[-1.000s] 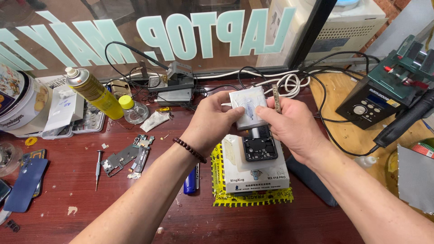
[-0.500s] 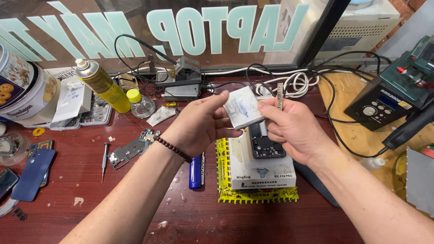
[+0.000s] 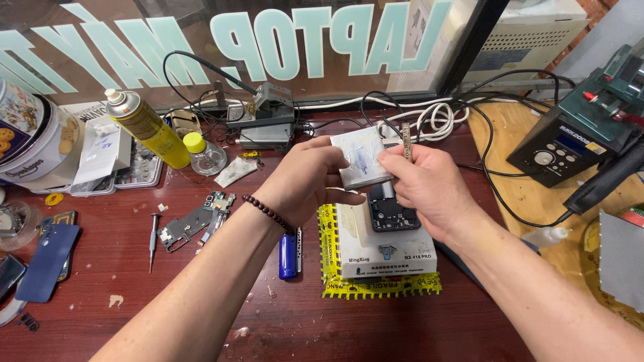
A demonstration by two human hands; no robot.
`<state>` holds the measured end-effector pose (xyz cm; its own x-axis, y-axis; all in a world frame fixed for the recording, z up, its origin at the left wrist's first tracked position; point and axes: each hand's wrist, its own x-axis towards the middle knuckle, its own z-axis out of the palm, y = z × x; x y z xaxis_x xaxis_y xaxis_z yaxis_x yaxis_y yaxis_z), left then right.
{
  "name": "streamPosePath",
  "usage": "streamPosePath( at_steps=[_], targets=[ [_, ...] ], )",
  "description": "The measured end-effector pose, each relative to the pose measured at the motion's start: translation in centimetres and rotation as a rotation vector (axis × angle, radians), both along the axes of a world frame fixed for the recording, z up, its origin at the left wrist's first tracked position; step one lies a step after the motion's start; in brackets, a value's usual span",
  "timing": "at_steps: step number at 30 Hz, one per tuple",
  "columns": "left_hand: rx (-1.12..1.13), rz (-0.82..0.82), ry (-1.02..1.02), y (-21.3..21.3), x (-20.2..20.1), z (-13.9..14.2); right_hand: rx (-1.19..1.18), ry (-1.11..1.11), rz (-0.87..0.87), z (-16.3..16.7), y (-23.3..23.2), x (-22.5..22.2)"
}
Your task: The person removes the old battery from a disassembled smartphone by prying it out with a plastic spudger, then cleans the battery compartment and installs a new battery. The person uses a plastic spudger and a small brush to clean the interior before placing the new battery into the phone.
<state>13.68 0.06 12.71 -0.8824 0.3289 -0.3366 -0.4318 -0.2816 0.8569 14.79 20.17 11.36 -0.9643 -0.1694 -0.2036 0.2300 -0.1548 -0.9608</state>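
Nearest me, a blue lighter [image 3: 287,256] lies on the red bench [image 3: 201,315], just beside a white box [image 3: 386,251] edged with yellow tape. A dark circuit board [image 3: 391,213] rests on that box, directly under my hands. My left hand [image 3: 305,181] grips the left edge of a small white packet [image 3: 362,157], fingers curled; my right hand [image 3: 429,188] pinches its right edge, with a thin metal tool [image 3: 405,137] held upright in the same fingers. The packet is held above the board, apparently unopened; I judge the board not yet worked on. Farther off stand a yellow spray can [image 3: 144,127] and, right, a soldering station [image 3: 577,137].
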Motion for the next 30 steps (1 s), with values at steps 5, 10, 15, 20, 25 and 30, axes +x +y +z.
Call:
streamPosePath(
  at_steps=[5, 10, 15, 20, 25, 30],
  targets=[
    [0.009, 0.027, 0.010, 0.6, -0.3, -0.6, -0.075, -0.082, -0.019, 0.5, 0.3, 0.2],
    [-0.079, 0.062, 0.098, 1.6, -1.0, -1.4, -0.078, -0.081, -0.009, 0.1, 0.4, 0.1],
    [0.075, 0.065, 0.119, 1.8, -0.8, -1.4, -0.075, -0.109, -0.043, -0.2, 0.9, -0.7],
    [0.138, 0.005, 0.059, 1.2, -1.2, -1.8, -0.105, -0.058, -0.021, -0.3, 1.3, -0.9],
    [0.174, -0.008, 0.055, 1.4, -1.3, -2.4, -0.106, -0.061, -0.013, -0.6, 1.5, -0.6],
    [0.169, 0.062, 0.007, 1.1, -1.1, -2.6, -0.084, -0.110, 0.042, -0.7, 1.5, -0.8]
  ],
)
